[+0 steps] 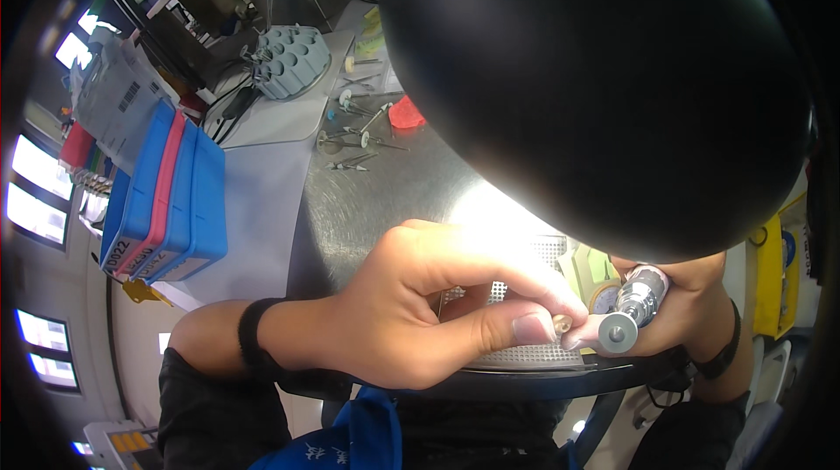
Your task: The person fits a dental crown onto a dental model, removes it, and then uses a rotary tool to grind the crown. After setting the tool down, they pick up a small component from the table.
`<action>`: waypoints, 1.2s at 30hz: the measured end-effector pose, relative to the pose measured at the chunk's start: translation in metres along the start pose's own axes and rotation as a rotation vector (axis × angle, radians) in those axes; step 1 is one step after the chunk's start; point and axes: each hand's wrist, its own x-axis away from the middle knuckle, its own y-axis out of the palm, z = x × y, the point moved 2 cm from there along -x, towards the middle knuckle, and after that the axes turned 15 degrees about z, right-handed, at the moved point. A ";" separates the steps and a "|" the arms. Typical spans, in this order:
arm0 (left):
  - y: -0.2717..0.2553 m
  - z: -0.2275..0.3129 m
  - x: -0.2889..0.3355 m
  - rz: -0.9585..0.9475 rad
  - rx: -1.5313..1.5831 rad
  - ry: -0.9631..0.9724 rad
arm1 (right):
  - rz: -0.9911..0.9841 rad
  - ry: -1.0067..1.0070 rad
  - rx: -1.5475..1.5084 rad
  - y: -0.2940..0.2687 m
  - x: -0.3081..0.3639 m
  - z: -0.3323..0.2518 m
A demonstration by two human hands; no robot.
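Note:
My left hand [420,317] pinches a small gold-coloured piece [562,324] between thumb and index finger. Its exact kind is too small to make out. From the right, my right hand [691,317] grips a metal rotary handpiece [645,289]. A round grey disc [605,336] sits on the handpiece's near end, just right of the small piece and apart from it. A fingertip of the right hand reaches close to the left fingertips. Below both hands lies a perforated metal tray [525,358]. The big black round shape [604,94] covers part of the right hand.
Loose rotary bits [363,137] and a red scrap [407,114] lie on the metal worktop [350,207]. Behind stands a grey tool holder [293,63]. Stacked blue and pink bins [197,199] are at left. Yellowish pads [588,270] sit beyond the hands.

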 end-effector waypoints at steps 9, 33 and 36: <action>-0.002 -0.004 0.003 -0.004 0.030 -0.038 | -0.091 0.023 0.013 -0.005 0.000 -0.001; 0.001 0.002 0.001 0.016 0.038 -0.056 | 0.114 -0.052 0.062 0.011 -0.002 0.001; -0.001 0.002 0.002 0.001 0.034 -0.043 | 0.123 -0.076 0.046 0.010 -0.005 0.001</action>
